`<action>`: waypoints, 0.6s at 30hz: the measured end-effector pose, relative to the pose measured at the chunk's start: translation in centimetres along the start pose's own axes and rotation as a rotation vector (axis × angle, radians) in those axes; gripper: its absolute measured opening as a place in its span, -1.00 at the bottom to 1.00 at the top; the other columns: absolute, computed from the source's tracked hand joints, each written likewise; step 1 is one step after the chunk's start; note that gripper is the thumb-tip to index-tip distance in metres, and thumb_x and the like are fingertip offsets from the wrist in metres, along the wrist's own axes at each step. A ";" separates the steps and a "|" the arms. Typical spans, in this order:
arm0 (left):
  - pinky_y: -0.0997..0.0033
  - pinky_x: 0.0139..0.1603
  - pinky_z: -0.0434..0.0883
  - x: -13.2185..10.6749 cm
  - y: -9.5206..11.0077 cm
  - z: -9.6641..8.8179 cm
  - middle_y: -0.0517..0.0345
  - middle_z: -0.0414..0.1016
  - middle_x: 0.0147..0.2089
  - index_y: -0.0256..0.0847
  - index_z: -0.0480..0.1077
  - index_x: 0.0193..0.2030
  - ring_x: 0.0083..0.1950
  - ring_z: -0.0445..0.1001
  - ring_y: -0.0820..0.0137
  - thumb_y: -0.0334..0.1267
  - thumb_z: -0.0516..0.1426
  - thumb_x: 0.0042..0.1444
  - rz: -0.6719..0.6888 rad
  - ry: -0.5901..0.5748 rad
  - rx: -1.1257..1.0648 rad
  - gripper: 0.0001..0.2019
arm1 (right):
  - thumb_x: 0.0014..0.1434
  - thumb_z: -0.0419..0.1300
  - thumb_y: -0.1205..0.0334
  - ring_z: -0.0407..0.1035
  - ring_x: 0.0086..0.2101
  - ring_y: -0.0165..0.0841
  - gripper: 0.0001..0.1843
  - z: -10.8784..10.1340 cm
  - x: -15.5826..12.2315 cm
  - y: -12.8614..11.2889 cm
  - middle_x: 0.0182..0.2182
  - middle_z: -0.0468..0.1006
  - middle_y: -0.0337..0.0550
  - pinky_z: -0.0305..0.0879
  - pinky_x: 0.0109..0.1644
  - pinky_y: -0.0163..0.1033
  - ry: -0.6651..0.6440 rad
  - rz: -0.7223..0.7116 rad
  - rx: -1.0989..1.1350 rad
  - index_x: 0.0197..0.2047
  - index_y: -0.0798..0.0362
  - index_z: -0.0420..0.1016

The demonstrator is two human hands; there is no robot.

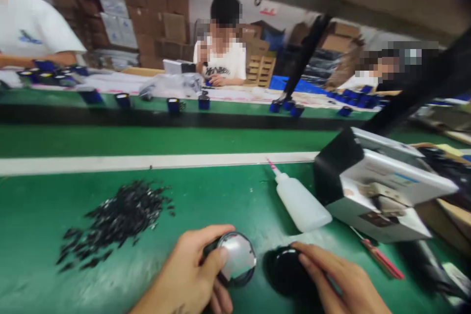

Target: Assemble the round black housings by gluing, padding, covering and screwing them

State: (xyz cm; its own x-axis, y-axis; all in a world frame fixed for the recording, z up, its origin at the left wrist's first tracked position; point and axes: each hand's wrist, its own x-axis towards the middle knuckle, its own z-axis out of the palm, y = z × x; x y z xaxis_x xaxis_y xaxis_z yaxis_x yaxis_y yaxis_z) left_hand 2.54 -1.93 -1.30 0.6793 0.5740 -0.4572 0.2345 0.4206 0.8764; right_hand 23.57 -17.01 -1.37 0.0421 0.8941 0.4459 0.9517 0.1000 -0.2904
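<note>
left hand (193,267): holds silver-faced disc (238,256) | right hand (340,277): holds black round part (286,272)

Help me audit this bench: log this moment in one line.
left hand: holds round silver-faced part | right hand: holds round black part | bench: white squeeze bottle, small black pieces

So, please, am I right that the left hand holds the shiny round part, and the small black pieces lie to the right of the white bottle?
Not quite: the head view shows the small black pieces left of the white bottle; the left hand does hold the shiny round part.
</note>
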 end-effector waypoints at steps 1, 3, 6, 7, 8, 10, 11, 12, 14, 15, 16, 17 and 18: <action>0.55 -0.68 0.37 0.1 -0.2 0.0 0.11 0.50 -0.60 -0.46 0.25 0.20 -0.65 0.51 0.36 -0.12 0.12 0.10 0.006 -0.010 -0.010 -0.42 | 0.33 0.01 0.26 0.54 -0.30 -0.31 -0.75 0.7 0.0 0.1 -0.24 0.59 -0.09 0.50 -0.27 -0.35 0.011 -0.059 -0.083 -0.02 0.07 0.44; 0.56 -0.69 0.36 0.1 -0.3 0.1 0.13 0.46 -0.63 -0.46 0.25 0.21 -0.66 0.50 0.36 -0.20 0.08 0.14 0.012 -0.021 0.012 -0.47 | 0.35 -0.03 0.22 0.53 -0.30 -0.26 -0.72 1.3 -0.1 0.7 -0.19 0.56 -0.04 0.50 -0.30 -0.25 -0.004 -0.133 -0.241 -0.02 0.10 0.43; 0.58 -0.66 0.36 -0.2 0.1 0.1 0.23 0.36 -0.70 -0.43 0.29 0.21 -0.67 0.46 0.41 -0.28 0.02 0.18 0.021 -0.041 0.067 -0.53 | 0.38 -0.04 0.11 0.53 -0.25 -0.25 -0.67 0.5 -0.5 1.9 -0.09 0.53 -0.04 0.52 -0.25 -0.23 -0.073 -0.127 -0.327 0.03 0.08 0.41; 0.59 -0.66 0.36 -0.3 0.3 0.1 0.24 0.35 -0.70 -0.39 0.30 0.20 -0.67 0.45 0.42 -0.29 0.01 0.18 0.024 -0.044 0.072 -0.55 | 0.37 -0.02 0.06 0.53 -0.24 -0.28 -0.64 0.1 -0.7 2.2 -0.07 0.53 -0.05 0.52 -0.24 -0.28 -0.086 -0.116 -0.313 0.06 0.07 0.39; 0.59 -0.66 0.36 -0.3 0.3 0.1 0.26 0.33 -0.71 -0.36 0.32 0.19 -0.67 0.44 0.43 -0.30 0.01 0.19 0.028 -0.048 0.072 -0.56 | 0.35 0.02 0.00 0.53 -0.22 -0.28 -0.60 -0.2 -0.8 2.4 -0.06 0.52 -0.05 0.53 -0.22 -0.31 -0.102 -0.108 -0.299 0.10 0.08 0.36; 0.60 -0.67 0.35 -0.4 0.3 0.0 0.28 0.32 -0.71 -0.32 0.33 0.18 -0.68 0.43 0.44 -0.30 0.01 0.19 0.028 -0.061 0.065 -0.58 | 0.26 0.11 -0.13 0.52 -0.16 -0.23 -0.41 -0.7 -0.8 2.7 0.00 0.50 -0.02 0.54 -0.18 -0.27 -0.143 -0.139 -0.290 0.18 0.12 0.30; 0.60 -0.68 0.35 -0.3 0.3 0.0 0.28 0.33 -0.70 -0.32 0.34 0.18 -0.68 0.42 0.44 -0.30 0.02 0.19 0.030 -0.065 0.060 -0.58 | 0.22 0.15 -0.15 0.50 -0.12 -0.19 -0.33 -0.7 -0.7 2.7 0.03 0.48 0.00 0.55 -0.16 -0.23 -0.165 -0.176 -0.292 0.23 0.14 0.26; 0.59 -0.68 0.35 -0.3 0.2 0.0 0.27 0.34 -0.68 -0.31 0.34 0.18 -0.68 0.43 0.44 -0.29 0.02 0.19 0.038 -0.063 0.057 -0.58 | 0.20 0.17 -0.14 0.47 -0.07 -0.16 -0.28 -0.7 -0.5 2.7 0.06 0.46 0.00 0.55 -0.12 -0.18 -0.191 -0.220 -0.290 0.26 0.15 0.22; 0.57 -0.67 0.37 -0.2 0.0 -0.1 0.24 0.37 -0.64 -0.32 0.33 0.18 -0.67 0.45 0.42 -0.27 0.01 0.20 0.064 -0.054 0.070 -0.58 | 0.19 0.20 -0.06 0.43 -0.01 -0.17 -0.29 -0.4 -0.1 2.7 0.08 0.45 -0.04 0.53 -0.06 -0.16 -0.230 -0.292 -0.262 0.29 0.13 0.19; 0.56 -0.66 0.38 -0.2 -0.1 -0.1 0.23 0.37 -0.63 -0.32 0.33 0.18 -0.66 0.47 0.40 -0.26 0.01 0.21 0.077 -0.041 0.088 -0.58 | 0.20 0.21 -0.01 0.43 -0.01 -0.20 -0.33 -0.3 0.1 2.7 0.08 0.45 -0.07 0.53 -0.04 -0.18 -0.239 -0.309 -0.241 0.28 0.10 0.19; 0.55 -0.65 0.38 -0.3 -0.2 -0.1 0.23 0.37 -0.63 -0.32 0.33 0.18 -0.65 0.48 0.39 -0.25 0.00 0.21 0.088 -0.029 0.113 -0.58 | 0.19 0.22 0.03 0.43 -0.01 -0.22 -0.35 -0.2 0.2 2.7 0.07 0.46 -0.09 0.52 -0.03 -0.20 -0.245 -0.316 -0.225 0.27 0.08 0.20; 0.54 -0.65 0.38 -0.3 -0.2 -0.2 0.22 0.37 -0.63 -0.32 0.34 0.18 -0.65 0.48 0.38 -0.25 -0.01 0.22 0.093 -0.018 0.139 -0.58 | 0.18 0.23 0.03 0.44 -0.01 -0.22 -0.36 -0.2 0.2 2.8 0.07 0.46 -0.10 0.52 -0.02 -0.19 -0.244 -0.318 -0.209 0.27 0.06 0.21; 0.53 -0.64 0.38 -0.4 -0.2 -0.2 0.22 0.36 -0.62 -0.32 0.35 0.18 -0.65 0.48 0.38 -0.26 -0.01 0.22 0.098 -0.010 0.161 -0.58 | 0.17 0.24 0.01 0.45 -0.03 -0.20 -0.35 -0.3 0.2 2.9 0.06 0.47 -0.09 0.52 -0.01 -0.15 -0.233 -0.311 -0.201 0.26 0.05 0.22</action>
State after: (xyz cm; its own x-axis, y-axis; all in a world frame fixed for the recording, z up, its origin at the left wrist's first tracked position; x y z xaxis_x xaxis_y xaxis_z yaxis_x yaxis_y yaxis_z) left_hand 2.12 -2.10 -1.38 0.7108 0.5997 -0.3676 0.2747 0.2445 0.9299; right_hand 26.38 -16.70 -1.88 -0.3033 0.9119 0.2767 0.9496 0.3133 0.0083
